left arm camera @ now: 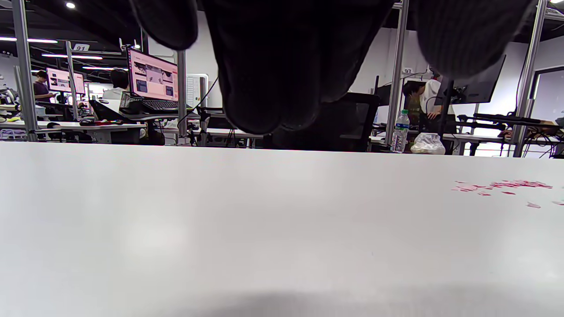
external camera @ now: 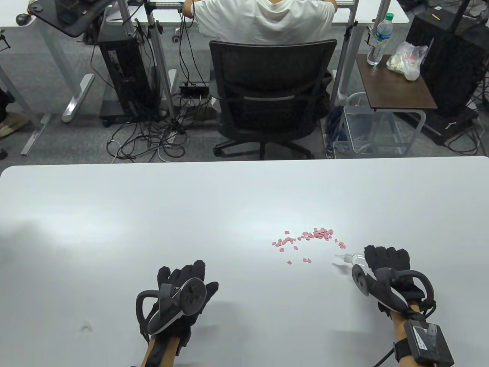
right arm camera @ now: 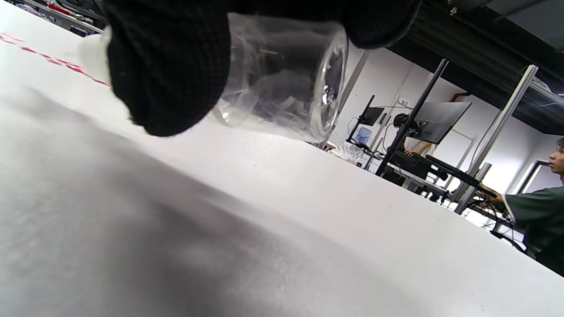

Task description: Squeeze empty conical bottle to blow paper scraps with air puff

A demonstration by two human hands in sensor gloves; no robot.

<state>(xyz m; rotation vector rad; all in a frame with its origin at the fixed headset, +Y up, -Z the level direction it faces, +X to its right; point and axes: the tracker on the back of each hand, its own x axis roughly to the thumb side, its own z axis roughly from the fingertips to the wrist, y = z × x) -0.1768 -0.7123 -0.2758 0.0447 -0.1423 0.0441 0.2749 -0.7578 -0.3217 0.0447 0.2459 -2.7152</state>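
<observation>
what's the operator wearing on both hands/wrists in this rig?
Both the left hand and right hand wear black knit gloves, each with a dark ring-shaped tracker strapped on its back. A black box with a cable is strapped to the right wrist.

Both the left hand [external camera: 183,290] and the right hand [external camera: 386,263] wear black knit gloves with grey-black ring-shaped trackers strapped on, and a black box [external camera: 428,342] with a cable sits strapped at lower right.
</observation>
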